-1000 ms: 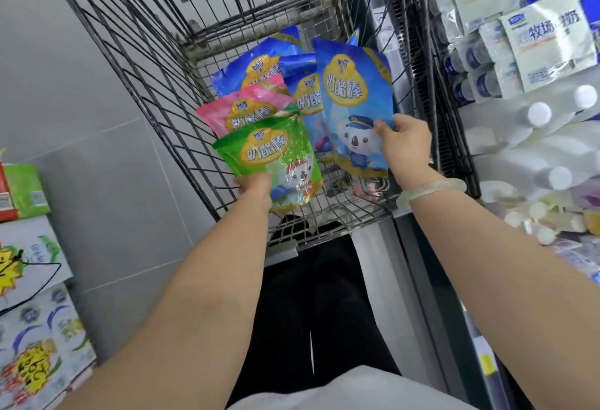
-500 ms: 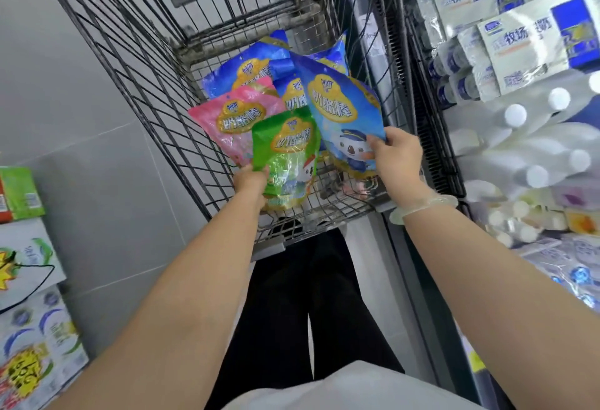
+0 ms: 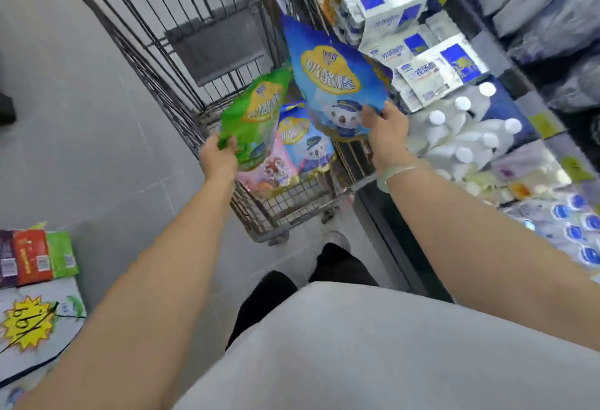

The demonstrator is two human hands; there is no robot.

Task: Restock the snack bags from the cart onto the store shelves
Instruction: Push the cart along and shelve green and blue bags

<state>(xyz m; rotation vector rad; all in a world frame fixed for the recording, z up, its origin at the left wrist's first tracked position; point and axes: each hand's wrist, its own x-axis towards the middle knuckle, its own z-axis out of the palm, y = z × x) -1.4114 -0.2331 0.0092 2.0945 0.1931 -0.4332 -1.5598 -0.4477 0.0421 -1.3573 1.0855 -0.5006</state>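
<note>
My left hand (image 3: 218, 157) grips the lower corner of a green snack bag (image 3: 255, 114), held tilted above the wire cart (image 3: 181, 98). My right hand (image 3: 384, 132) holds a blue snack bag (image 3: 331, 77) with a cartoon koala by its lower right corner, lifted above the cart's right side. Inside the cart lie another blue bag (image 3: 305, 142) and a pink bag (image 3: 269, 171). The open shelves (image 3: 506, 85) stand right of the cart.
The shelves hold white-and-blue milk packs (image 3: 435, 69), white bottles (image 3: 464, 130) and blue-capped cups (image 3: 574, 231). Stacked cartons with a yellow price star (image 3: 29, 322) sit at the lower left. Grey tiled floor (image 3: 81, 117) lies left of the cart. My legs stand behind the cart.
Both hands have lifted their bags up out of the cart; the blue bag has swung up and right toward the shelves. The view has pulled back and tilted.
</note>
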